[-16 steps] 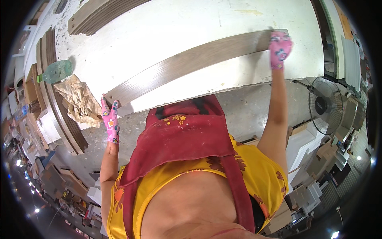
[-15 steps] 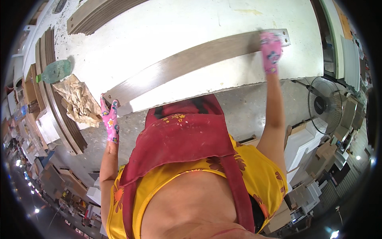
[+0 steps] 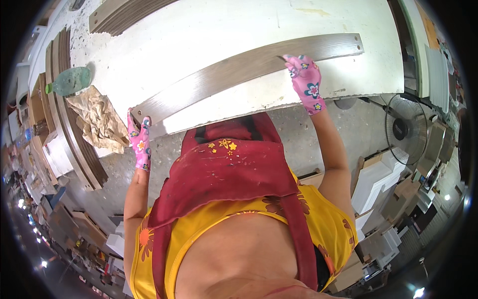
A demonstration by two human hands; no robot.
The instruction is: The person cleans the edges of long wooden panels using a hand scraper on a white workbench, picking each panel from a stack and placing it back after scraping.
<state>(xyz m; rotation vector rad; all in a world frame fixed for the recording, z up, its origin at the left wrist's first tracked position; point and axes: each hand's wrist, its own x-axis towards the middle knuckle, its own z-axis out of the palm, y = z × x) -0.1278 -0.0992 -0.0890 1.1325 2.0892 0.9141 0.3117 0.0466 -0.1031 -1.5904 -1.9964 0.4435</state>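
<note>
A long grey-brown wooden slat (image 3: 219, 74) lies across the white tabletop, with screw holes at both ends. My left hand (image 3: 140, 142), in a pink flowered glove, grips its near left end, thumb and fingers to either side of the corner. Over the slat's right half is my right hand (image 3: 306, 82), in a matching glove. Its fingers are closed on a thin dark sheet (image 3: 282, 59), of which only a small edge sticks out. Whether that sheet touches the wood I cannot tell.
Crumpled brown paper (image 3: 98, 119) and a green plastic bottle (image 3: 70, 80) lie left of the slat. More slats are stacked at the far left (image 3: 127, 15) and along the table's left side (image 3: 74, 139). A black fan (image 3: 404, 129) stands right of the table (image 3: 348, 74).
My right hand has moved left along the slat from its right end toward the middle, uncovering that end. My left hand stays at the left end.
</note>
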